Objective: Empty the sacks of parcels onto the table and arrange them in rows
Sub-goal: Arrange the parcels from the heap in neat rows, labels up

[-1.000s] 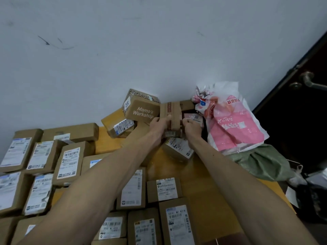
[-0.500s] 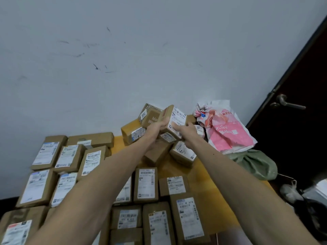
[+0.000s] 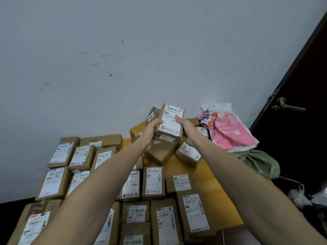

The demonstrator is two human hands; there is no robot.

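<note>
Both hands lift a small brown cardboard parcel with a white shipping label (image 3: 171, 121) above the unsorted heap at the desk's far end, its long axis running away toward the white wall, label facing up. The left hand (image 3: 151, 131) and right hand (image 3: 188, 132) each close their grip on its sides. Bare yellow wooden desk (image 3: 208, 175) lies open right of the labelled rows (image 3: 153, 183).

Bare yellow table (image 3: 208, 177) open along the right side, between the rows of boxes (image 3: 154, 181) and the edge. Blocked at the far end by a loose heap of boxes (image 3: 161, 152), pink bag (image 3: 230, 131) and green sack (image 3: 260, 161). Left side packed tight with parcels.
</note>
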